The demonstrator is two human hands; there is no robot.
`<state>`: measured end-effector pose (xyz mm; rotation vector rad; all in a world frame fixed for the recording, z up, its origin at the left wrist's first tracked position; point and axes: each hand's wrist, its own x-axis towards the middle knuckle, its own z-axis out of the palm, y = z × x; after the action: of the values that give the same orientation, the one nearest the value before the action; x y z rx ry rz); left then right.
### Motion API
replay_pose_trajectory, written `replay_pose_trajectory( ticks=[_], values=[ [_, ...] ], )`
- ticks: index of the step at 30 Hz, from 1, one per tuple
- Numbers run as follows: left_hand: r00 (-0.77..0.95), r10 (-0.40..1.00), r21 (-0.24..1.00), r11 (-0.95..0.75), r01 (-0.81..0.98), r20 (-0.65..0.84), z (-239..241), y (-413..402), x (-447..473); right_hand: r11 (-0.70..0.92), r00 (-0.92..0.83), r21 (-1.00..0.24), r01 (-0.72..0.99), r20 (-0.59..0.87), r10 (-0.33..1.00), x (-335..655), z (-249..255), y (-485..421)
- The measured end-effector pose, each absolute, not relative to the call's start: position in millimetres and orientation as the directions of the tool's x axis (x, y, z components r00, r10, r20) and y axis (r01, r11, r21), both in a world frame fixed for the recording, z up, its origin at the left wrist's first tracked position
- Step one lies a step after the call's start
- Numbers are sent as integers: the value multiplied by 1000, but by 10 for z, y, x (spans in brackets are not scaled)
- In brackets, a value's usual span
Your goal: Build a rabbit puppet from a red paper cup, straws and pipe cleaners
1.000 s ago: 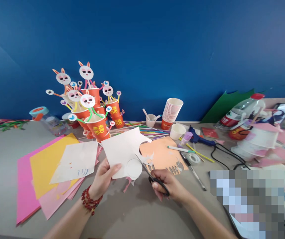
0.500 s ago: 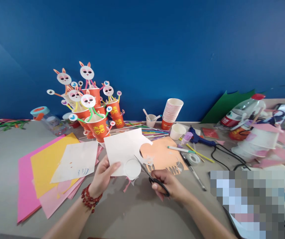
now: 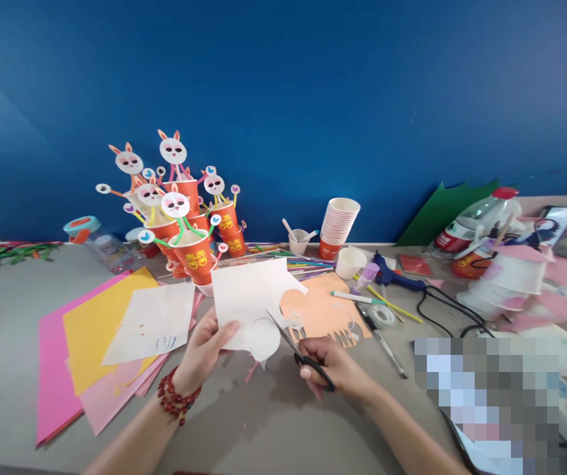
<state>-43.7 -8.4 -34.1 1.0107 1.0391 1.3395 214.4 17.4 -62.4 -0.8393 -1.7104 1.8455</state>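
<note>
Head view, the only one.

- A white sheet is held just above the counter, tilted toward the camera. It serves as the landmark below.
- The left hand is pinched shut on the sheet's lower left edge, with the thumb laid on top and the fingers hidden beneath.
- At the sheet's lower right a nearly freed disc is seen. Whether it is attached at all cannot be told.
- The right hand, right of the sheet, is closed through the black handles of the scissors. The blades are parted and their tips are set against the disc's right rim.
- An orange sheet with cut-outs lies flat just right of the white sheet. Rabbit cups stand just behind it to the left. Loose coloured sheets lie to its left.

Risks, as judged:
- The cut may stray off the curve, since the sheet is gripped at one edge only and can flex under the blades.
- The disc may tear at its last joint.
- The left thumb sits near the cut line and may be nicked.
</note>
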Motion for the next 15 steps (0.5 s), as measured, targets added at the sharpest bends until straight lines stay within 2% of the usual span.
replay_pose_trajectory(
  ticks=[4, 9, 13, 15],
  values=[
    [86, 996, 986, 38, -162, -24, -278, -120, -436, -161, -715, -986, 43, -143, 684, 2164, -597, 161],
    [119, 992, 998, 40, -54, -33, -149, -125, -439, -140, -716, -989, 40, -126, 687, 2173, -551, 146],
    [111, 993, 998, -22, -54, 28, -22, -76, -423, -119, -704, -993, 25, -102, 703, 2160, -571, 143],
    [63, 996, 990, -62, -127, 70, -23, -63, -393, -101, -687, -995, 5, -76, 722, 2149, -587, 142]
  ],
)
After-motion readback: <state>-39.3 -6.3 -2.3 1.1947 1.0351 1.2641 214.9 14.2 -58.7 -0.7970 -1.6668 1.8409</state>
